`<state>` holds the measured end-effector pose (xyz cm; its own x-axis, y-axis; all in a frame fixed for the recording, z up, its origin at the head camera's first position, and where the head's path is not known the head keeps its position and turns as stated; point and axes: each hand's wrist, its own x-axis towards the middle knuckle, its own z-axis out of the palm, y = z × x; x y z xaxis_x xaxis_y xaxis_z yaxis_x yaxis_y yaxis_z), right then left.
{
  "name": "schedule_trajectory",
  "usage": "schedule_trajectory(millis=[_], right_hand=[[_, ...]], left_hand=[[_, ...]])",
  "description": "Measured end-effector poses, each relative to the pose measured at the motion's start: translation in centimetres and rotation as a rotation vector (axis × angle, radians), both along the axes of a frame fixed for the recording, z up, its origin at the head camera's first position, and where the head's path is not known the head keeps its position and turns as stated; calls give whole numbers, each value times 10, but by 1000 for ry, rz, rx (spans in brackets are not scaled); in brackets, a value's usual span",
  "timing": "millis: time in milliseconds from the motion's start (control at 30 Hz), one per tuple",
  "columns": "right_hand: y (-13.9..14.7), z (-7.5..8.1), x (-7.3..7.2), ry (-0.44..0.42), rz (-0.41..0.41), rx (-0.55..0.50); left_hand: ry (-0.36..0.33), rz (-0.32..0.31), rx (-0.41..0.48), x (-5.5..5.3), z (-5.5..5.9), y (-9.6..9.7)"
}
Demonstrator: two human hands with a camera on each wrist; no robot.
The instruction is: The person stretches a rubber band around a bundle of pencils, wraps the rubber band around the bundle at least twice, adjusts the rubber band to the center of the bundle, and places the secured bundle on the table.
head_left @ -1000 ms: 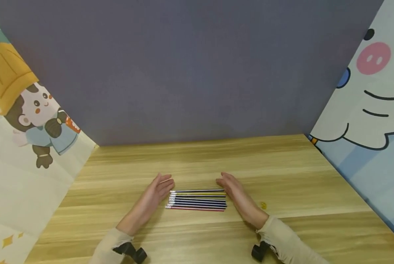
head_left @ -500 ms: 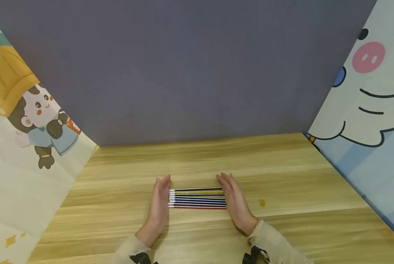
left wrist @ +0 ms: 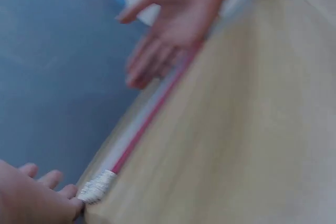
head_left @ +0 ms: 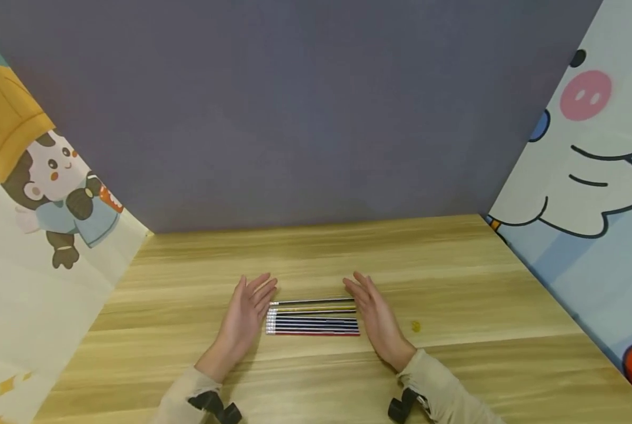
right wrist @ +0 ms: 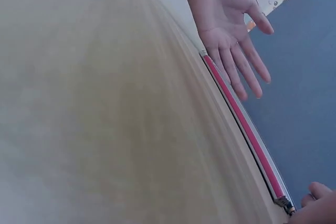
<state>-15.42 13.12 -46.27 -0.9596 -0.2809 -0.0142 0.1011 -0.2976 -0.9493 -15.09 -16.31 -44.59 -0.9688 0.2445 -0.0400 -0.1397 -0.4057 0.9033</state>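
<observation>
A row of several pencils (head_left: 316,325) lies side by side on the wooden table, eraser ends to the left. Most are dark striped, one is yellow, and a red pencil (head_left: 316,334) is nearest the person. Their left ends are nearly even; the far ones fan slightly apart. My left hand (head_left: 243,313) is beside the eraser ends, palm turned inward, fingers extended. At the opposite ends stands my right hand (head_left: 377,321), fingers straight; whether it touches the tips I cannot tell. The red pencil (right wrist: 244,124) also shows in the right wrist view. Neither hand grips anything.
A small yellow loop (head_left: 415,325), like a rubber band, lies right of the right hand. The table (head_left: 316,253) meets a grey panel (head_left: 316,118) at the back. Cartoon-printed sheets stand at both sides.
Both palms came against the pencil ends, and the eraser ends became more even. Since then the left hand has tilted back and moved slightly left; the right stays near the tips.
</observation>
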Motion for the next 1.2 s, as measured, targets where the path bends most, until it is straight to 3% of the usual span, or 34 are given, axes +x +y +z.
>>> schedule_trajectory(millis=[200,333,467,667,833,1000,1200], right_hand=[[-3,1,11,19,27,67],[-4,2,12,7,-47,69],[-5,1,12,3,-117,87],[-13,-2,11,21,-114,125],[-19,0,16,12,-76,203],[-19,3,16,29,-52,300],[-17,3,11,85,-25,364]], left_hand=[[73,-30,-193,21,-2,8],[74,69,-295,28,-1,15],[81,179,-375,27,-3,16],[102,208,-399,23,-14,22],[130,262,-356,25,-20,35],[107,243,-337,26,-14,38],[132,237,-469,25,-7,31]])
